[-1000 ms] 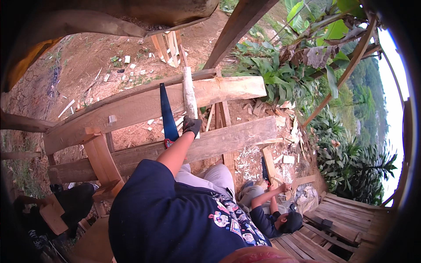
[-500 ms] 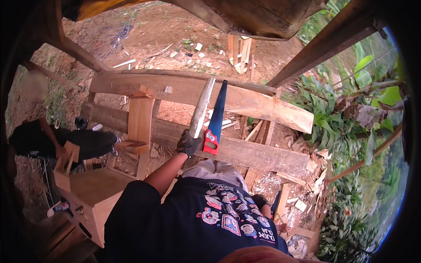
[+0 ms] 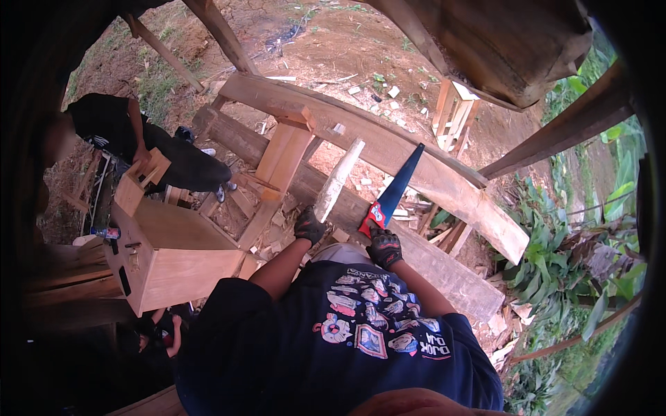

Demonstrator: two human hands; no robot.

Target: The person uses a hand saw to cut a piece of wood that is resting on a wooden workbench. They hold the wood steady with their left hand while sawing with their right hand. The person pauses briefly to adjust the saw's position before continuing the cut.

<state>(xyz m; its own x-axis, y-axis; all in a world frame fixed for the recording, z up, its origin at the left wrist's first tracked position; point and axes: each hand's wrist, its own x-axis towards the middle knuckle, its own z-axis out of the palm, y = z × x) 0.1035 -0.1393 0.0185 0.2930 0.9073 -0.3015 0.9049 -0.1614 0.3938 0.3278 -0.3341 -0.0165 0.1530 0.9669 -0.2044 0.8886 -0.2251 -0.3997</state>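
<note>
My left hand (image 3: 309, 226), in a dark glove, is closed around the near end of a pale, rough-surfaced length of wood (image 3: 339, 179). The wood points away from me across the gap between two planks. To its right lies a handsaw (image 3: 401, 182) with a dark blue blade and a red handle, its tip over the far plank. My right hand (image 3: 384, 247), gloved too, has its fingers closed at the saw's handle. The saw blade and the pale wood are apart.
Two long planks, the far plank (image 3: 444, 177) and the near plank (image 3: 444, 274), form a bench before me. A wooden stool-like piece (image 3: 283, 154) stands across them at left. Further left are a wooden cabinet (image 3: 187, 267) and a person (image 3: 149, 142) holding a wooden piece. Offcuts litter the ground.
My right hand has come up from low on the right to the saw's handle. The view has swung left, bringing more of the co-worker in. My left hand keeps hold of the pale wood.
</note>
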